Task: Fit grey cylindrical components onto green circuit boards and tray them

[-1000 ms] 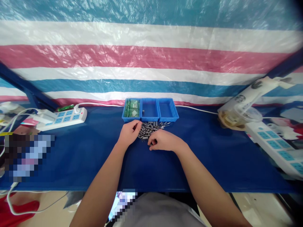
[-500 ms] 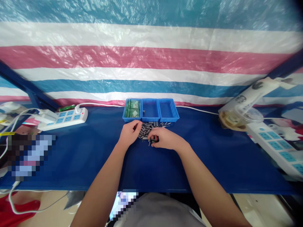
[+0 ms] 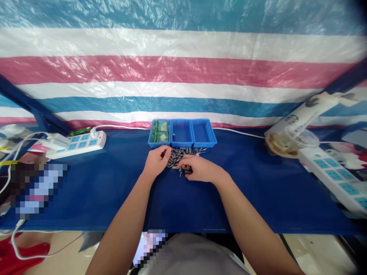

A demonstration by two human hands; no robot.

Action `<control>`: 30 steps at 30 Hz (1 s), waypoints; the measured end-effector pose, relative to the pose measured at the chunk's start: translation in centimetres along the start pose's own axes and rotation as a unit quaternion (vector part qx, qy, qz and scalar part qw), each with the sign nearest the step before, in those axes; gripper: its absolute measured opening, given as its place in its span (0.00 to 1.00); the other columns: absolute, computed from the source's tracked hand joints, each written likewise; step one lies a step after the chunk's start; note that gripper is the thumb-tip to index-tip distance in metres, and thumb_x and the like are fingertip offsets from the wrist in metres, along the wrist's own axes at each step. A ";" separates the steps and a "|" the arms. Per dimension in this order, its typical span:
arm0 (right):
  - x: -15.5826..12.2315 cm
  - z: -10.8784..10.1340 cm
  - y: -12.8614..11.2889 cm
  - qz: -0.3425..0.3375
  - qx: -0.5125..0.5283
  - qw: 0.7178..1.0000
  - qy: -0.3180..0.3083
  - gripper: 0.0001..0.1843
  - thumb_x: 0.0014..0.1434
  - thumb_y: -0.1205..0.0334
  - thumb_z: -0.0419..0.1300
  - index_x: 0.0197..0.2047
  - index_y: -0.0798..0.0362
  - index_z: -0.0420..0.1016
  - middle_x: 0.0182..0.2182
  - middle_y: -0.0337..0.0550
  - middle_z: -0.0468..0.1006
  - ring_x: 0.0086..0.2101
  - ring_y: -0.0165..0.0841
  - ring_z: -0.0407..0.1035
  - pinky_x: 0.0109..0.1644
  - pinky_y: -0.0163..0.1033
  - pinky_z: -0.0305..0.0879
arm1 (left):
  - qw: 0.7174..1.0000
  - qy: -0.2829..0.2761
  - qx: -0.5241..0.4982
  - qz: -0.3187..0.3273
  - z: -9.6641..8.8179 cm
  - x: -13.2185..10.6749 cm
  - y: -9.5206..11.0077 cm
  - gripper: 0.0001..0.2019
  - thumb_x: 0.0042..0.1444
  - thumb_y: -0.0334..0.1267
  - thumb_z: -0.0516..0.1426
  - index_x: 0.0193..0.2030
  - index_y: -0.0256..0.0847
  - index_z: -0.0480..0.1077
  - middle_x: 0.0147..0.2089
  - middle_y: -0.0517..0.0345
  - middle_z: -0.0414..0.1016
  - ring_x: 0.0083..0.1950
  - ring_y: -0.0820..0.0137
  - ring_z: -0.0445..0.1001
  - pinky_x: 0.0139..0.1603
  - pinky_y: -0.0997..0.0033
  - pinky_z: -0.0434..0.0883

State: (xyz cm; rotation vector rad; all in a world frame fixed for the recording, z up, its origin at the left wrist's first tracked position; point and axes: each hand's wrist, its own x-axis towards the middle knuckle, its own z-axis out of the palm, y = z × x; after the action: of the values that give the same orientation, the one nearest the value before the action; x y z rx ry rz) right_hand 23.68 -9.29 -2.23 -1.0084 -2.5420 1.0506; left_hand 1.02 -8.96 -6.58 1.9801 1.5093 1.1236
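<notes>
A heap of small dark cylindrical parts with thin metal leads lies on the blue table, just in front of three blue bins. My left hand rests at the heap's left edge, fingers curled and pinched on something too small to name. My right hand lies on the heap's near right side, its fingers closed on one of the small parts, whose tip shows at the fingertips. The left bin holds greenish pieces; one small dark part sits in the middle bin.
A white power strip with cables lies at the back left. At the right stand a plastic cup with a lid and another long power strip. A striped tarpaulin hangs behind the table.
My right hand has shifted slightly up and left onto the heap and pinched a small part. My left hand has stayed where it was.
</notes>
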 end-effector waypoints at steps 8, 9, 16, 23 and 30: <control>0.1 0.3 0.0 0.007 -0.026 0.999 0.027 0.25 0.47 0.79 0.59 0.46 0.50 0.80 0.39 0.41 0.74 0.34 0.30 0.67 0.35 0.34 0.59 | 1.000 0.003 0.000 0.005 0.1 -0.1 -0.1 0.14 0.69 0.44 0.53 0.43 0.42 0.79 0.37 0.59 0.83 0.35 0.70 0.78 0.39 0.73 0.71; 0.1 0.3 0.0 0.005 -0.030 0.999 0.031 0.24 0.47 0.79 0.58 0.46 0.50 0.80 0.39 0.41 0.74 0.34 0.30 0.68 0.36 0.34 0.59 | 1.000 0.003 0.001 0.006 0.1 0.0 -0.1 0.14 0.69 0.44 0.53 0.42 0.41 0.79 0.36 0.59 0.83 0.35 0.70 0.78 0.39 0.73 0.71; 0.1 0.2 0.1 0.007 -0.025 0.999 0.021 0.25 0.48 0.78 0.61 0.48 0.49 0.80 0.43 0.42 0.75 0.39 0.33 0.69 0.38 0.35 0.61 | 1.000 0.002 0.003 0.003 0.1 0.0 -0.1 0.15 0.69 0.45 0.53 0.42 0.42 0.79 0.36 0.60 0.82 0.34 0.71 0.77 0.38 0.73 0.70; 0.4 0.4 -0.1 -0.003 -0.062 0.997 0.055 0.23 0.50 0.78 0.59 0.48 0.51 0.80 0.41 0.43 0.77 0.39 0.35 0.70 0.40 0.37 0.61 | 1.000 -0.002 0.002 0.001 0.0 0.0 -0.1 0.16 0.69 0.46 0.53 0.42 0.41 0.79 0.36 0.59 0.82 0.35 0.70 0.78 0.38 0.73 0.71; 0.3 0.6 0.0 -0.015 -0.072 0.996 0.057 0.25 0.49 0.78 0.58 0.48 0.51 0.80 0.41 0.43 0.78 0.40 0.36 0.71 0.41 0.37 0.62 | 1.000 -0.002 0.000 0.002 0.1 0.0 -0.1 0.16 0.69 0.47 0.52 0.42 0.41 0.79 0.36 0.58 0.82 0.34 0.70 0.77 0.38 0.73 0.71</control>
State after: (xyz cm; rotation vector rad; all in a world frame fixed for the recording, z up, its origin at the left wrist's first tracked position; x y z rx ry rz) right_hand 23.19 -9.36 -2.71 -1.0305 -2.5606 0.7884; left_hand 1.03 -8.90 -6.69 1.9847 1.5048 1.1196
